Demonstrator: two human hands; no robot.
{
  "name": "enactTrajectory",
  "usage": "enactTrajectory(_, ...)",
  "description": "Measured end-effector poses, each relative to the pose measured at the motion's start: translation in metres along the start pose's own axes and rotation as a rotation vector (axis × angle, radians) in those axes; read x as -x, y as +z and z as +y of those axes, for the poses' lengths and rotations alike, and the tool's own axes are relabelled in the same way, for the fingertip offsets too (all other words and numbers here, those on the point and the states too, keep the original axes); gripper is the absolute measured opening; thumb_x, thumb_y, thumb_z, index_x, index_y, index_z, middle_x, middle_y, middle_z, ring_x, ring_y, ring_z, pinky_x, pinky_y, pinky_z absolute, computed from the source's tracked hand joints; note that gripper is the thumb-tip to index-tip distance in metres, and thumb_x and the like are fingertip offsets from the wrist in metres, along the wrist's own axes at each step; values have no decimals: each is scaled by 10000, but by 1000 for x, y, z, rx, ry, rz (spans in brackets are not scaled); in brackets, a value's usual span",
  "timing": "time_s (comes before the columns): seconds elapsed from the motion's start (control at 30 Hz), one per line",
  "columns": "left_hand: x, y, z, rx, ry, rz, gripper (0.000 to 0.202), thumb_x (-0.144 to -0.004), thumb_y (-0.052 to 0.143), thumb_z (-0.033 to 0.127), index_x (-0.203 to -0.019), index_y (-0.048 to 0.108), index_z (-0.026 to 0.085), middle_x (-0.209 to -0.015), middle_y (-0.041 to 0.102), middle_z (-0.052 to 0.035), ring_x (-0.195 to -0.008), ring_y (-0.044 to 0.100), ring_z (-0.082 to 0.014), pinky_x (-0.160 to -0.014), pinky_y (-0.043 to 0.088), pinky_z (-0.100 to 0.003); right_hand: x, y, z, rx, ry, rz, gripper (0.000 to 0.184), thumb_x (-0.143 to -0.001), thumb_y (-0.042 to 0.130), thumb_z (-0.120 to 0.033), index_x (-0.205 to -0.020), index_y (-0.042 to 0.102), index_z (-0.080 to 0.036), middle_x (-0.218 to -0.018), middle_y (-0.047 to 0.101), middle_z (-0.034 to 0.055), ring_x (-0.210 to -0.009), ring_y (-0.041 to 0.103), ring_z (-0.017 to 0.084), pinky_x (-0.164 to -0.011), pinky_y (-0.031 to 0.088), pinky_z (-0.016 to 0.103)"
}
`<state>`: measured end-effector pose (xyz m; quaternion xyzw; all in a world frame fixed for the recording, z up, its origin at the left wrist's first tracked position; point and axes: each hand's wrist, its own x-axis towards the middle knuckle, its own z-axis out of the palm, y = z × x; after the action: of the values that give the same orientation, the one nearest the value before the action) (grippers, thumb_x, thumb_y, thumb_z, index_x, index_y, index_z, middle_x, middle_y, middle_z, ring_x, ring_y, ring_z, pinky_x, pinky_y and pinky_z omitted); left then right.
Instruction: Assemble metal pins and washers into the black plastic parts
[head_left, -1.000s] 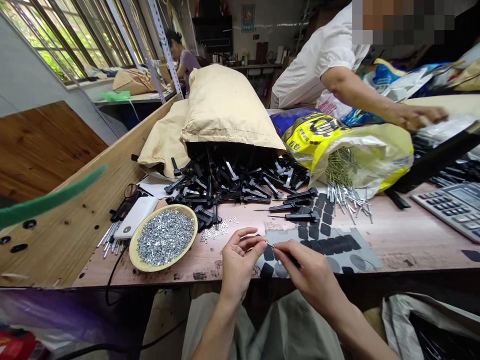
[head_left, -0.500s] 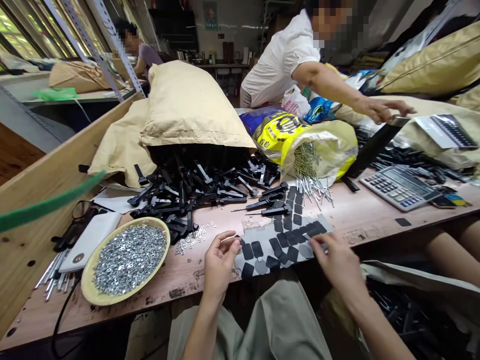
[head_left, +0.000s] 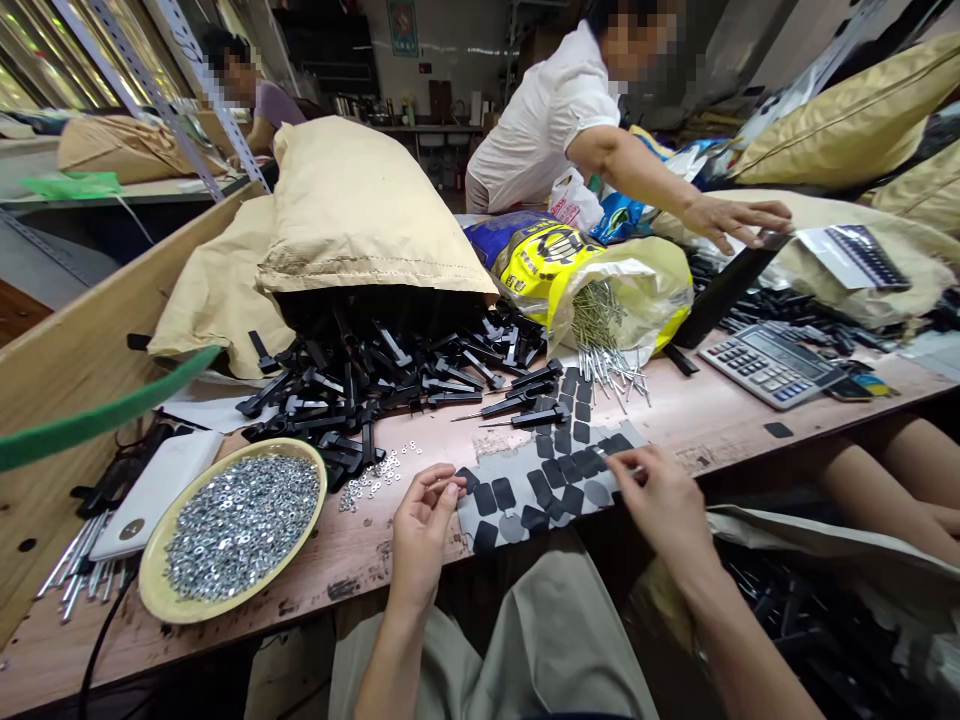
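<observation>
My left hand (head_left: pixel 421 530) is at the near edge of a grey sheet (head_left: pixel 491 467) bearing several black rounded pads (head_left: pixel 539 487). Its thumb and fingers are closed together beside a pad at the sheet's left corner. What they hold, if anything, is hidden. Over the sheet's right end, my right hand (head_left: pixel 667 510) pinches with thumb and forefinger. A small pale bit shows at those fingertips, too small to name. Past the sheet lie more pads and a few black plastic parts (head_left: pixel 540 414) with thin metal pins.
A yellow bowl (head_left: pixel 154 590) of small metal nuts stands left, near loose nuts (head_left: pixel 375 480). Behind are a heap of black parts (head_left: pixel 352 400), a large paper sack (head_left: pixel 375 210) and a bag of pins (head_left: pixel 660 290). A co-worker's arm (head_left: pixel 637 170) reaches over near a calculator (head_left: pixel 772 365).
The view has shifted slightly, so the bench things sit further left. My hands stay at the sheet, both still closed. The co-worker's hand has flattened over the black strip.
</observation>
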<state>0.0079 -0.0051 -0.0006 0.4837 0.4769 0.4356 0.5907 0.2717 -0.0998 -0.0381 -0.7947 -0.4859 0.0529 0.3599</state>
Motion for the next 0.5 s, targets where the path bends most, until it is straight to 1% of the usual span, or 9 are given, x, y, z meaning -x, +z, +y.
enactTrajectory(0.03, 0, 0, -1, -3, 3, 4, 322, -856, 711, 396, -1098, 640, 195, -1020, 714, -73, -989, 663, -181, -916, 529, -296, -1, 0, 1, 43, 63, 61, 355, -957, 525, -485, -808, 655, -191, -873, 647, 73, -671, 590, 196, -630, 463, 327)
enactTrajectory(0.07, 0, 0, -1, -11, 3, 8, 321, -857, 710, 398, -1095, 640, 194, -1026, 713, -75, -991, 662, -182, -916, 527, -296, -2, 1, 1, 34, 77, 39, 377, -950, 520, -501, -788, 652, -188, -860, 644, 78, -663, 583, 197, -621, 456, 327)
enactTrajectory(0.17, -1, 0, -3, -32, 8, 24, 336, -841, 721, 409, -1080, 640, 187, -1033, 708, -80, -981, 663, -190, -910, 528, -308, 3, 1, -10, -268, -25, -334, 384, -939, 535, -513, -773, 671, -195, -821, 644, 65, -734, 607, 193, -665, 478, 300)
enactTrajectory(0.2, -1, -1, -3, -27, 8, 23, 346, -839, 718, 415, -1086, 635, 187, -1033, 707, -82, -978, 664, -195, -910, 530, -319, 5, 1, -14, -371, -10, -398, 381, -922, 560, -528, -779, 680, -196, -819, 648, 62, -749, 608, 188, -671, 481, 289)
enactTrajectory(0.23, -1, -2, -2, -24, 4, 23, 355, -839, 712, 422, -1092, 630, 188, -1031, 707, -83, -977, 665, -200, -910, 531, -331, 7, 0, -17, -450, 56, -404, 389, -898, 589, -553, -789, 686, -192, -800, 644, 57, -728, 596, 180, -647, 473, 279)
enactTrajectory(0.3, -1, -6, 3, -74, 7, 63, 358, -840, 697, 434, -1094, 629, 190, -1026, 705, -83, -975, 664, -211, -900, 531, -344, 9, -4, -18, -568, 278, -328, 440, -836, 643, -617, -819, 683, -179, -682, 591, 30, -610, 528, 152, -540, 413, 258)
enactTrajectory(0.33, -1, -9, 7, -152, 28, 109, 342, -843, 685, 433, -1078, 640, 189, -1014, 702, -81, -956, 663, -212, -879, 530, -342, 10, -6, -16, -626, 383, -307, 471, -804, 668, -643, -838, 676, -173, -616, 541, 6, -546, 469, 131, -489, 361, 244)
enactTrajectory(0.4, -1, -18, 16, -444, 138, 246, 278, -859, 645, 404, -1035, 676, 191, -991, 687, -73, -883, 648, -205, -814, 515, -329, 11, -11, -10, -744, 515, -341, 512, -763, 708, -663, -879, 665, -166, -541, 444, -36, -476, 364, 95, -436, 271, 222)
enactTrajectory(0.5, -4, -34, 27, -998, 322, 404, 243, -902, 565, 328, -1041, 719, 201, -958, 655, -62, -806, 615, -206, -757, 460, -341, 13, -16, -7, -832, 578, -348, 531, -744, 738, -658, -911, 659, -160, -549, 425, -42, -482, 332, 80, -429, 239, 207)
